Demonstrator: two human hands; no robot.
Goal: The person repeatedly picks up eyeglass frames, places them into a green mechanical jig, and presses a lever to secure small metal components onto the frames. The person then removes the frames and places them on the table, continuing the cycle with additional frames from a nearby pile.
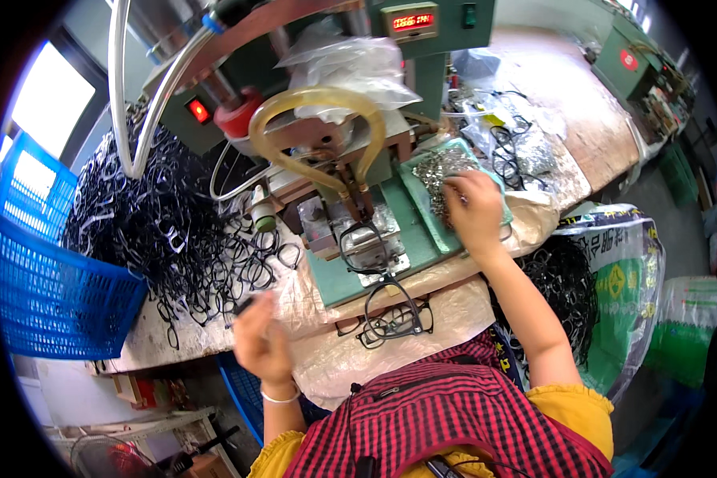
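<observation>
Plastic mesh of the blue crate sits far left, beside a tangled heap of thin black plastic spectacle frames. Left hand, fingers curled, pinches a small dark piece, blurred. Centre, one black frame lies on the green machine's shiny metal bed. Right hand, fingers bent down, presses into small silvery metal parts in a shallow green tray. Far right, a clear bag with green and yellow print holds more black frames.
</observation>
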